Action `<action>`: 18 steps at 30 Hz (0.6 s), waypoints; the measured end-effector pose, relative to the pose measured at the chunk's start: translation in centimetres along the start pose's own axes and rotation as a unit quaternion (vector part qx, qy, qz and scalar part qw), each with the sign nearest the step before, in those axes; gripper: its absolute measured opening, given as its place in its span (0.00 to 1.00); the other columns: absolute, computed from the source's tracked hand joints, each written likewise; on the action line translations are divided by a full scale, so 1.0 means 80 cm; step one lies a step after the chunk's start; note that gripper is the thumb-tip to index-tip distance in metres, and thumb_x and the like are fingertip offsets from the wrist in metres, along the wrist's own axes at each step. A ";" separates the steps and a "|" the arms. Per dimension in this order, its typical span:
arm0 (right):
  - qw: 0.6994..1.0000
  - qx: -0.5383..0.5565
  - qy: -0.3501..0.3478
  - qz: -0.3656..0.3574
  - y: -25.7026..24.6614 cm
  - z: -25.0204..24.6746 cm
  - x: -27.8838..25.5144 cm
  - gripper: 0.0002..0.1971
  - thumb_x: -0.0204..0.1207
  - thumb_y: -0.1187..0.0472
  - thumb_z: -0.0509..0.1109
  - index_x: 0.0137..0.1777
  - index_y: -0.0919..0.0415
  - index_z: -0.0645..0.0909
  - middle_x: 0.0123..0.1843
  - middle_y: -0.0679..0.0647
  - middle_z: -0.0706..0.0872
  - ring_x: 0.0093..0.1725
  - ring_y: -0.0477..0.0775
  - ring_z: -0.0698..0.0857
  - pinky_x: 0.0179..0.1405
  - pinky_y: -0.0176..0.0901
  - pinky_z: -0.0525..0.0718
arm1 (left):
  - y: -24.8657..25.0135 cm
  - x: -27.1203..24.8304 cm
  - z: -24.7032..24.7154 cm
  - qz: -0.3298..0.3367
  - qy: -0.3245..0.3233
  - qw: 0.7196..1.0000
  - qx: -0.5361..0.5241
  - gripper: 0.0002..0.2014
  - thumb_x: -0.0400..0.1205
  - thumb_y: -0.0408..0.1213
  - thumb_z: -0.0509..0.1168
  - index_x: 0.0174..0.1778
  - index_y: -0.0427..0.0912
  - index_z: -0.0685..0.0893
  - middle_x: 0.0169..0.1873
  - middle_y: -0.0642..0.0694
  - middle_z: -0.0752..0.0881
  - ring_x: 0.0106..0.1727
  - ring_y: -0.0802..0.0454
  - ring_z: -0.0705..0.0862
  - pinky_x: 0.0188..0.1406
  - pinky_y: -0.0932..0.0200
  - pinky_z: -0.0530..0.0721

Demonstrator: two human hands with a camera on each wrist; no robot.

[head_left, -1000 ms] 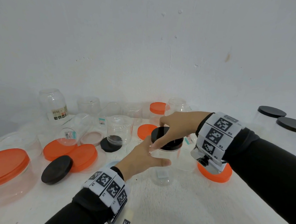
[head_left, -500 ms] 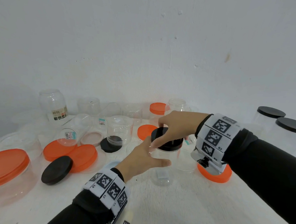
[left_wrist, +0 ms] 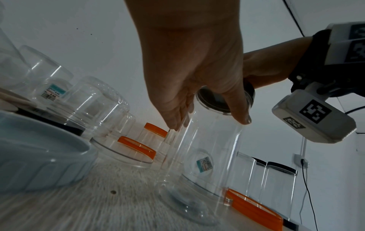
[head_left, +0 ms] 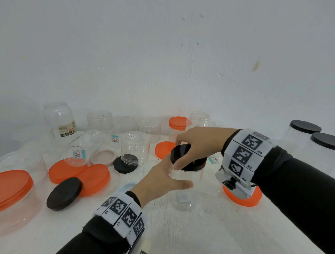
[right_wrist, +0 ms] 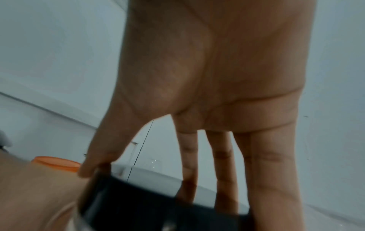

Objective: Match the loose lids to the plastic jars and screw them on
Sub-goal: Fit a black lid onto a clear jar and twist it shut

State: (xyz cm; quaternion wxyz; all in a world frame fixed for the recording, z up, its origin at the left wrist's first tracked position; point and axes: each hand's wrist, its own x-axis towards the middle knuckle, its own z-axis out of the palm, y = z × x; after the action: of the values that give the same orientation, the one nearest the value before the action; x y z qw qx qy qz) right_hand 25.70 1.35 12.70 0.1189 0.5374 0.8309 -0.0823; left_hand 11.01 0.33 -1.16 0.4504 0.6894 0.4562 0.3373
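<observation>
Hands meet at the tall clear plastic jar, empty, standing mid-counter: the left hand wraps its wall, the right hand grips the round black lid on its mouth. Left, an orange-lidded wide tub; far right, two black-capped clear jars, empty.

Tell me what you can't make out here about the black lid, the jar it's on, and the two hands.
- Lid threads: head view, right hand covers black lid; seating unknown.
- Left hand fingers: head view, hidden behind clear jar.
- Jar label: left wrist view, too small to read.
- Lid: right wrist view, blurred, cut off by the bottom edge.
</observation>
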 end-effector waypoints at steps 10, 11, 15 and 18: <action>0.997 0.039 -0.048 -0.044 0.008 -0.008 -0.005 0.39 0.66 0.44 0.80 0.76 0.34 0.67 0.69 0.37 0.69 0.71 0.47 0.70 0.70 0.50 0.74 | -0.004 0.003 -0.001 0.000 0.005 1.000 0.009 0.48 0.64 0.54 0.82 0.79 0.62 0.64 0.71 0.64 0.75 0.73 0.60 0.72 0.63 0.67 0.68; 0.997 0.035 -0.045 -0.044 0.008 -0.008 -0.005 0.39 0.65 0.42 0.80 0.76 0.34 0.67 0.71 0.37 0.69 0.71 0.48 0.70 0.71 0.51 0.74 | -0.003 0.002 0.000 0.001 0.006 1.000 0.010 0.48 0.65 0.54 0.82 0.78 0.62 0.64 0.71 0.64 0.75 0.73 0.61 0.72 0.62 0.67 0.68; 0.999 0.017 -0.027 -0.013 0.004 -0.005 -0.001 0.38 0.61 0.31 0.76 0.71 0.40 0.71 0.66 0.43 0.77 0.61 0.50 0.81 0.60 0.51 0.83 | -0.002 0.002 0.000 -0.003 0.006 1.000 0.009 0.43 0.67 0.52 0.82 0.76 0.62 0.67 0.69 0.63 0.77 0.71 0.61 0.74 0.64 0.64 0.70; 1.000 -0.014 0.004 0.012 -0.003 0.003 0.001 0.37 0.63 0.24 0.69 0.64 0.49 0.74 0.53 0.46 0.81 0.42 0.45 0.82 0.37 0.40 0.80 | -0.001 0.000 -0.001 -0.009 0.002 1.000 0.011 0.38 0.68 0.51 0.81 0.69 0.65 0.68 0.63 0.66 0.78 0.65 0.67 0.76 0.56 0.68 0.72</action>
State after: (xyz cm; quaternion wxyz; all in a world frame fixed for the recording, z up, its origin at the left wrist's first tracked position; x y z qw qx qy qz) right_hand 25.50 1.25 12.45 0.1237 0.5459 0.8259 -0.0673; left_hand 10.93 0.40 -1.23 0.4448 0.6894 0.4669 0.3301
